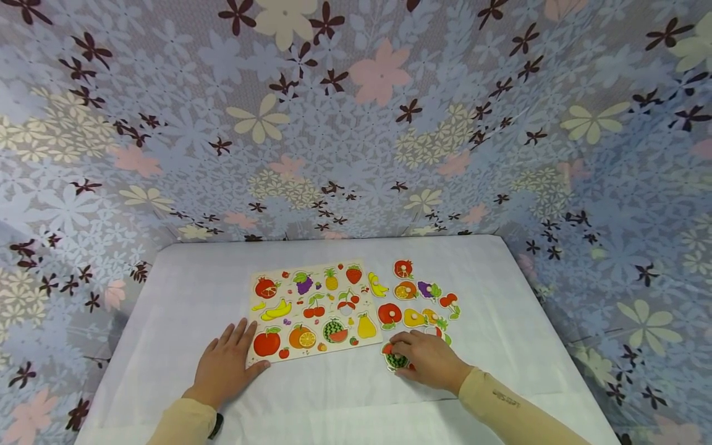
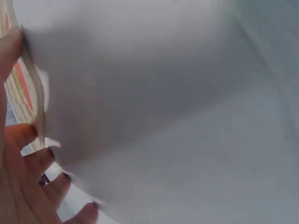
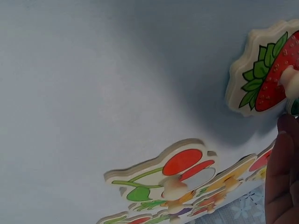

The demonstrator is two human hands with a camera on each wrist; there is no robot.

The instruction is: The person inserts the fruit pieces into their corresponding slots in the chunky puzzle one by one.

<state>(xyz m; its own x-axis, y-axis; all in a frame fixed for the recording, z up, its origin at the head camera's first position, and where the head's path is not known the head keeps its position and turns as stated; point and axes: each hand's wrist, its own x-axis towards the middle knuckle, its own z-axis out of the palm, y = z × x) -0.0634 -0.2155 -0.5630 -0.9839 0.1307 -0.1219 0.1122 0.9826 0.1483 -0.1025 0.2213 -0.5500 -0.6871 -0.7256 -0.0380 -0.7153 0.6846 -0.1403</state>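
A wooden fruit puzzle board [image 1: 379, 338] lies left of the loose pieces. My left hand [image 1: 225, 364] rests at its left edge, fingers extended and thumb by the near corner. In the left wrist view, thumb and fingertips [image 2: 39, 161] show along the board's edge. Near the board's right front corner, my right hand [image 1: 431, 358] pinches the watermelon piece [image 1: 397, 361], which the fingers partly cover. A strawberry piece [image 3: 271, 77] with a pale knob lies right by those fingers in the right wrist view. The head view mostly hides it behind the hand.
Several knobbed pieces lie right of the board, among them an apple [image 1: 389, 314], a banana [image 1: 377, 284], a pomegranate [image 1: 403, 268], an orange [image 1: 404, 289], grapes [image 1: 427, 289] and cherries [image 1: 448, 303]. Flowered cloth [image 1: 334, 154] hangs behind the white-covered table [image 1: 311, 408].
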